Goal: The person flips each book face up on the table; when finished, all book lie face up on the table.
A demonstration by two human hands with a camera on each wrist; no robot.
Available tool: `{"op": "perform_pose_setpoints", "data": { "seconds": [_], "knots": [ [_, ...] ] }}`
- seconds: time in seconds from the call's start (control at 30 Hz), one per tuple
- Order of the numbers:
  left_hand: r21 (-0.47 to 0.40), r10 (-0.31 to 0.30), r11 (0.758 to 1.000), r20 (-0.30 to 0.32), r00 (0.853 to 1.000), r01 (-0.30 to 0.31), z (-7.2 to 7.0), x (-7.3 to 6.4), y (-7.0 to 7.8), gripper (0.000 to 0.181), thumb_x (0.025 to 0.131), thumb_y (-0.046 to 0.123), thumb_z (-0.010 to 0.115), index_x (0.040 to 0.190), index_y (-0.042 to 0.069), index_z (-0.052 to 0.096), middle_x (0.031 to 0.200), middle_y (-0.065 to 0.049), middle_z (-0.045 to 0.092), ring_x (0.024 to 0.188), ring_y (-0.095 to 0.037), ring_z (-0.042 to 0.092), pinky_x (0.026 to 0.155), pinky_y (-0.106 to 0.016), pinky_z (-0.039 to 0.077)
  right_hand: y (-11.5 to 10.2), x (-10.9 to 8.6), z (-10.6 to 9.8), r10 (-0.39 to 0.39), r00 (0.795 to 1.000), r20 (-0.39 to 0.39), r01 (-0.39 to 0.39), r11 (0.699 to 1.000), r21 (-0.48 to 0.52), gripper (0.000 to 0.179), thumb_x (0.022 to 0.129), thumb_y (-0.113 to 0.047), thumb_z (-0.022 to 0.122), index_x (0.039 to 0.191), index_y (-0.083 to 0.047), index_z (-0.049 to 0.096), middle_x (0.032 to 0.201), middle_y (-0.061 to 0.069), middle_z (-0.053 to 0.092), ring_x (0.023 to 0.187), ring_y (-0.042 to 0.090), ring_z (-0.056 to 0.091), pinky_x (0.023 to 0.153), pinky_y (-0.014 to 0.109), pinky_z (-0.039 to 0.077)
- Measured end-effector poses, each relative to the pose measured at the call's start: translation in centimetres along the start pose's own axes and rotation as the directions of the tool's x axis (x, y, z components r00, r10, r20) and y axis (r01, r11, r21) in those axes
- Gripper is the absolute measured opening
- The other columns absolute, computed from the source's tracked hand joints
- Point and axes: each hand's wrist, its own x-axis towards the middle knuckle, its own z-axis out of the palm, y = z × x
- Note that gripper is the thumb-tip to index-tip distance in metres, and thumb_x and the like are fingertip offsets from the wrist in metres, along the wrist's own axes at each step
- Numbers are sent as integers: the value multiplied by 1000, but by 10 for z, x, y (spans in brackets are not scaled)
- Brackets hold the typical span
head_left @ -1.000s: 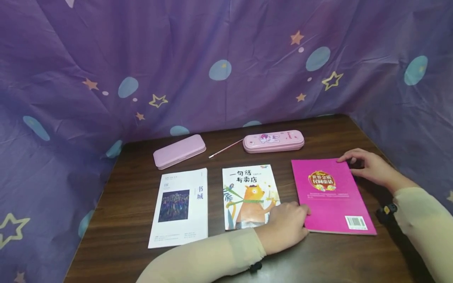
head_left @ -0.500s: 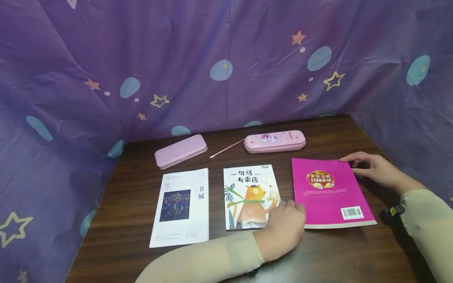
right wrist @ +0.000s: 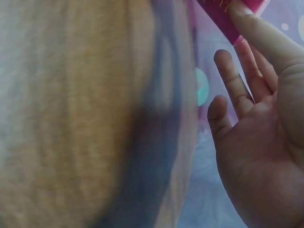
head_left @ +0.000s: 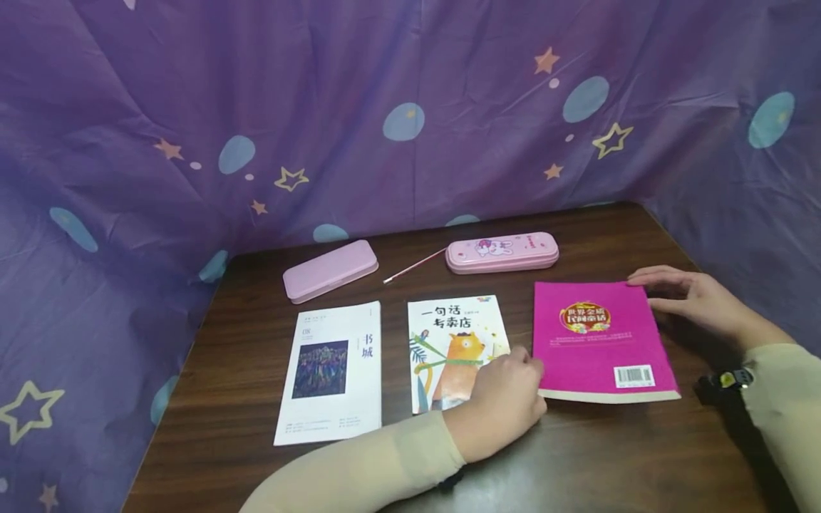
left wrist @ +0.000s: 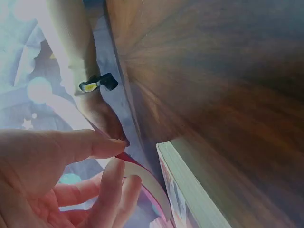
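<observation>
A pink book [head_left: 596,356] with a gold badge and a barcode lies at the right of the row, its near edge tilted up so the pages' cream edge shows. My left hand [head_left: 500,402] pinches its near left corner; the left wrist view shows thumb and fingers at the bent book edge [left wrist: 153,186]. At the far right corner, my right hand [head_left: 702,306] grips the cover between thumb and fingers, and the pink corner [right wrist: 228,21] appears in the right wrist view. Partly behind my left hand lies a white picture book [head_left: 449,356] with an orange bear.
A white book [head_left: 323,417] with a dark picture lies on the left of the brown wooden table [head_left: 212,399]. Behind the row are a plain pink case [head_left: 330,269], a thin red-and-white stick [head_left: 413,266] and a pink pencil case [head_left: 502,254] with a rabbit. A purple curtain [head_left: 353,71] surrounds the table.
The pink book's near edge has risen and now shows more of its pages. My left hand has shifted slightly left with its corner; my right hand has stayed at the far corner.
</observation>
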Motion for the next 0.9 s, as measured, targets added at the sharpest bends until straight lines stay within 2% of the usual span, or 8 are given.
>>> {"op": "perform_pose_setpoints", "data": {
  "seconds": [0.13, 0.23, 0.37, 0.5, 0.57, 0.73, 0.8, 0.9],
  "knots": [
    [-52, 6, 999, -35, 999, -8, -2, -3, -4, 17, 76, 27, 81, 92, 24, 73, 84, 12, 61, 65, -2, 55, 55, -16, 40, -9, 0, -6, 8, 1000, 12, -9, 997, 76, 35, 94, -3, 72, 129, -3, 68, 126, -9, 66, 117, -10, 56, 91, 7, 42],
    [-99, 1, 995, -98, 995, -11, -3, -6, -7, 19, 77, 32, 82, 94, 26, 73, 83, 15, 62, 66, 1, 55, 53, -14, 37, -15, -1, -11, 8, 999, 31, -13, 984, 177, 37, 97, 2, 66, 134, 2, 62, 130, -7, 64, 116, -6, 59, 87, 12, 49],
    [-194, -16, 981, -200, 980, -24, -7, -7, -12, 21, 78, 37, 84, 92, 29, 71, 81, 18, 63, 66, 6, 47, 52, -9, 30, -19, 0, -16, 4, 999, 51, -24, 913, 406, 40, 99, 9, 58, 139, 5, 56, 135, -2, 60, 117, -2, 61, 83, 19, 57],
    [-295, -28, 954, -297, 954, -64, -8, -7, -16, 20, 79, 36, 84, 94, 30, 71, 84, 20, 65, 69, 8, 47, 56, -5, 30, -24, 4, -20, -17, 999, 40, -10, 817, 576, 40, 99, 15, 52, 138, 5, 55, 131, 0, 64, 108, 2, 68, 76, 24, 60],
    [-365, -27, 925, -346, 938, -108, -8, -7, -18, 20, 80, 32, 84, 96, 28, 73, 86, 17, 67, 71, 7, 52, 58, -4, 32, -28, 7, -22, -42, 999, 0, 36, 856, 516, 38, 98, 15, 54, 135, 5, 57, 126, -3, 67, 104, 1, 69, 75, 20, 59],
    [-481, -32, 852, -440, 897, -205, -12, -7, -25, 22, 81, 22, 84, 100, 24, 73, 83, 14, 65, 68, 5, 54, 63, -4, 36, -36, 13, -26, -117, 989, -91, 143, 904, 403, 37, 94, 20, 56, 128, 6, 60, 118, -7, 72, 105, -1, 69, 80, 12, 54],
    [-506, -40, 833, -455, 889, -222, -13, -6, -26, 22, 81, 20, 84, 100, 23, 73, 80, 14, 61, 66, 5, 52, 63, -4, 37, -39, 13, -27, -109, 988, -106, 143, 904, 402, 37, 93, 21, 57, 127, 5, 61, 114, -8, 74, 103, -2, 70, 81, 12, 53],
    [-555, -51, 796, -457, 888, -240, -12, -4, -28, 23, 82, 18, 85, 102, 20, 73, 78, 11, 60, 63, 4, 51, 63, -6, 39, -44, 12, -28, -62, 988, -138, 106, 937, 332, 35, 94, 15, 60, 126, 0, 63, 109, -14, 74, 97, -4, 69, 80, 10, 51]
  ]
}}
